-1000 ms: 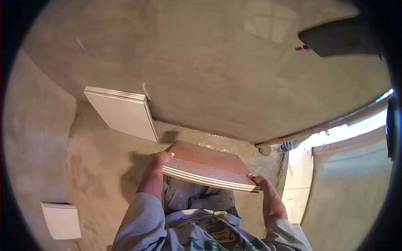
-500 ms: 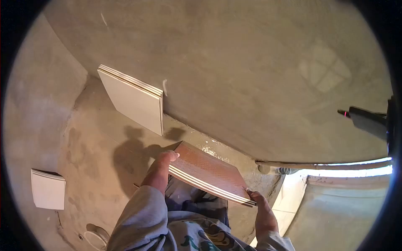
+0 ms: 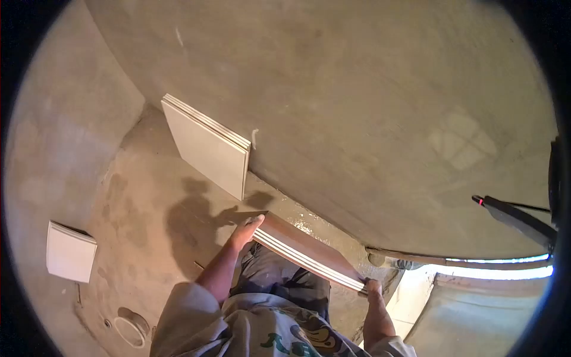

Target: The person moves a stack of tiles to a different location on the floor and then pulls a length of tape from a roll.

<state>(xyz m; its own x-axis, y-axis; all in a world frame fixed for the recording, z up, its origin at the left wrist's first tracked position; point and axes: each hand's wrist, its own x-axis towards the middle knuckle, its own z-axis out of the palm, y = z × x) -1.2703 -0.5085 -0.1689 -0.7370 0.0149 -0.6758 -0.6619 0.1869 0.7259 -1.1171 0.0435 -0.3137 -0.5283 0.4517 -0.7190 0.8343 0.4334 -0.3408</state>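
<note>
Between both hands I carry a short stack of tiles (image 3: 312,244), brown on the broad face with pale layered edges. My left hand (image 3: 248,231) grips its left end, thumb along the top corner. At the opposite end, my right hand (image 3: 372,288) is closed round the corner, with its fingers partly hidden beneath. The stack is held in front of my legs, above the floor, its brown face tipped steeply away so that the pale edges face me.
A stack of white tiles (image 3: 208,152) leans on the wall ahead. Another pale stack (image 3: 71,253) leans at the left wall. A round pipe opening (image 3: 132,331) is in the floor at lower left. A doorway threshold (image 3: 413,291) lies to the right, and wet patches glisten near the wall.
The held tiles have tilted, so less of the brown face shows. Both hands keep their hold. My view has shifted slightly, moving the leaning stack rightward in the picture.
</note>
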